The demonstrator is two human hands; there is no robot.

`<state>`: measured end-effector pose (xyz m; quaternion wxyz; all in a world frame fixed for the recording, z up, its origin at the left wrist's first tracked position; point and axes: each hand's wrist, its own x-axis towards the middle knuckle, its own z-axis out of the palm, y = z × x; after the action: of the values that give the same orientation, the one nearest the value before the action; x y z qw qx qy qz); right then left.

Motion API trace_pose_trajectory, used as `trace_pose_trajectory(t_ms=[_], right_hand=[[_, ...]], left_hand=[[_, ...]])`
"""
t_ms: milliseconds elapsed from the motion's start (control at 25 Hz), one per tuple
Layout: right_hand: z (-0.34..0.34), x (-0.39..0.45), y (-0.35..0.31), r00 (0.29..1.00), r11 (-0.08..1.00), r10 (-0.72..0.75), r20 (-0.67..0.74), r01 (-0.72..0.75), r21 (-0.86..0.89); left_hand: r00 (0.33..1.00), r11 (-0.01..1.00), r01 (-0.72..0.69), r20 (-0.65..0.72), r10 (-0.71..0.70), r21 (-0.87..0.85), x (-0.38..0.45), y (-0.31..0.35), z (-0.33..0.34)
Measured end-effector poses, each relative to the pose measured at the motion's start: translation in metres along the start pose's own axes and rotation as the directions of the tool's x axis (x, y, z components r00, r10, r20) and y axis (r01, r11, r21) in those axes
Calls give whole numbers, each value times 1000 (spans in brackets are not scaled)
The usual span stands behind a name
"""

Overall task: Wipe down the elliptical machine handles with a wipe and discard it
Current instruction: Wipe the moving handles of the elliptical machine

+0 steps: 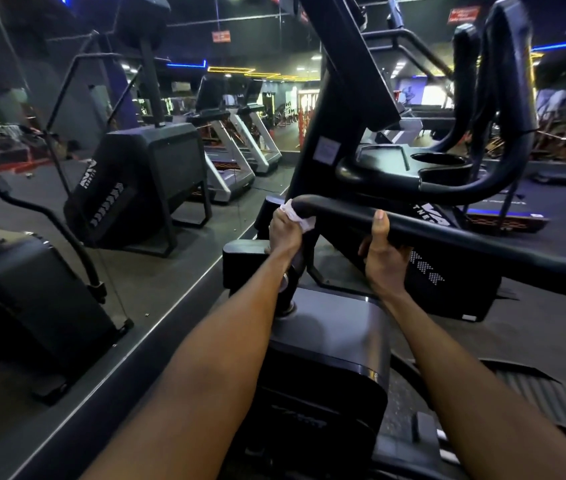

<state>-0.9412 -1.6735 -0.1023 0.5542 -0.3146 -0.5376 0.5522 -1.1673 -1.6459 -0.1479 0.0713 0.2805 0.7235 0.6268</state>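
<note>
Gym floor, dim light, view from the head looking down both bare forearms.

Left hand (283,233): fingers curled round a crumpled white wipe (300,216), pressing it against the black handle (413,230) at the bend where the bar turns downward. The wipe wraps part of the bar at that bend; a bit of it shows above the knuckles, more below the bar on the inner side.

Right hand (383,252): grips the same handle further along toward its right stretch, well apart from the wipe. Thumb points up over the near face of the bar; the other fingers curl underneath and are mostly hidden.

The handle runs from the bend across and down to the right edge of view. Below it sits the elliptical machine's dark grey housing (337,341), with a ribbed pedal (531,389) at lower right. Above, a console tray with a round cup holder (442,161) and a curved fixed grip (503,157) rising to the upper right.

Left of the machine a mirror wall (67,150) shows reflected black steppers and a row of silver treadmills (236,147). Blue and yellow light strips line the ceiling.
</note>
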Motion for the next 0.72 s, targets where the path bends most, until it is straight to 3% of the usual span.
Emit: trace_pose_trajectory(t_ms=[80,160,320,440,600,720], right_hand=[[1,-1,-3,1000,1000,4,-6,-4,20],[-2,-2,-8,1000,999,-11,2,10,42],[-9,-6,-13,999,999,-21,28,22,-38],[-13,-17,-23,997,997,17,72,-12,-72],[-33,-27,-16,976,980,-56,212,95,-176],[-56,-28,-6,972,990,74,221,-45,-136]], left_hand=[[998,1000,-28,-58,27,-8,-52,61,-12],[980,982,-189,-60,190,23,-79,102,-13],[876,861,-481,45,481,165,-99,114,-3],[826,819,-561,11,564,122,-113,108,1],[800,805,-593,-115,589,-9,-139,112,15],[824,836,-547,-214,525,-54,-164,107,24]])
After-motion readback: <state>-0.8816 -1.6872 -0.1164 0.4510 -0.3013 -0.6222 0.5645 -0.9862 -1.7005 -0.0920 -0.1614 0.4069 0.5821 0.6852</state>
